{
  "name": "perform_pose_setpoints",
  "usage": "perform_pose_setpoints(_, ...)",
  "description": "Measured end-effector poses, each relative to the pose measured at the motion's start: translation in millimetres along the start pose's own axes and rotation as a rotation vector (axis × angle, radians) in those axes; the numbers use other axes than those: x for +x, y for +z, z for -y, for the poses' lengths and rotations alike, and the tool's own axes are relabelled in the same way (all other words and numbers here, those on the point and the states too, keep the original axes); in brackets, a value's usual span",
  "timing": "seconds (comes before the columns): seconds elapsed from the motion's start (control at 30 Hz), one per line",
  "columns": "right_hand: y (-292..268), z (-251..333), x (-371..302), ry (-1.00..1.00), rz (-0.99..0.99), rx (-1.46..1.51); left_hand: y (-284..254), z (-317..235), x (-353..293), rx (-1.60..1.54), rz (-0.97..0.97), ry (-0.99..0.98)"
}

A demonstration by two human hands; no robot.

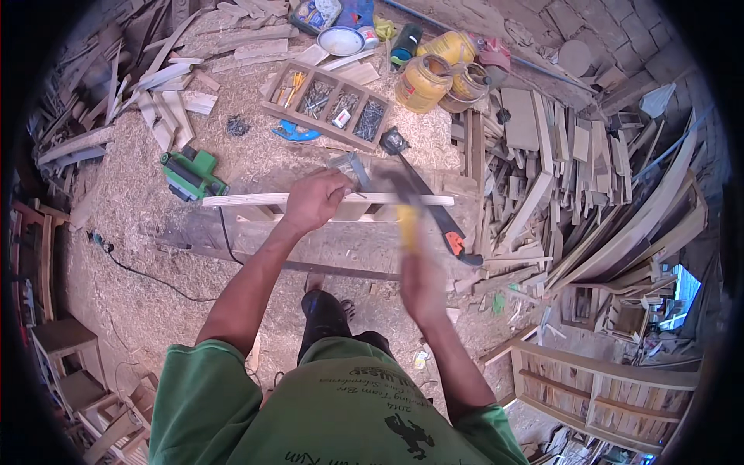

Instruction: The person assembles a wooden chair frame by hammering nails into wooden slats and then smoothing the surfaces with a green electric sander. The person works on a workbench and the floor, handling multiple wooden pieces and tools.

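Observation:
A wooden frame piece with a pale top board lies across the workbench in front of me. My left hand rests on this board, its fingers pinched around a thin, dark thing that looks like a nail. My right hand is closed on a hammer with a yellow grip. Motion smears the hammer and that hand; the hammer's head is over the board, right of my left fingers. Just beyond the board lies a small clear plastic bag.
A handsaw lies to the right of the hammer. Beyond are a divided wooden box of nails and yellow jars. A green power planer sits at the left, its cord trailing. Wood scraps are piled at the right.

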State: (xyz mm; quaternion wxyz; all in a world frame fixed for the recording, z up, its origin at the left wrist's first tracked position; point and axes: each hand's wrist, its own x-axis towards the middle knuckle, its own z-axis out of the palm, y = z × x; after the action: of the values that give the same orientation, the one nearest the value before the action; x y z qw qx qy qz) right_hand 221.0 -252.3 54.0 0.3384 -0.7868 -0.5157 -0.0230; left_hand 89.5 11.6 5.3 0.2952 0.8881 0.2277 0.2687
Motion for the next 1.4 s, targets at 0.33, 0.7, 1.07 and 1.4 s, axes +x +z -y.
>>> perform_pose_setpoints(0.33,-56,16,-56,0.381,-0.057,0.376,4,16,9,-0.218,-0.165,-0.234)
perform_pose_setpoints(0.7,-65,-32,-213,0.915,-0.009,0.37,46,-40,28,-0.078,0.551,0.014)
perform_pose_setpoints(1.07,-51,-48,-226,1.072,-0.022,0.44,36,-21,65,-0.353,0.306,-0.147)
perform_pose_setpoints(1.4,-83,-20,-162,0.939,-0.014,0.462,-5,-58,26,-1.322,-0.801,-0.785)
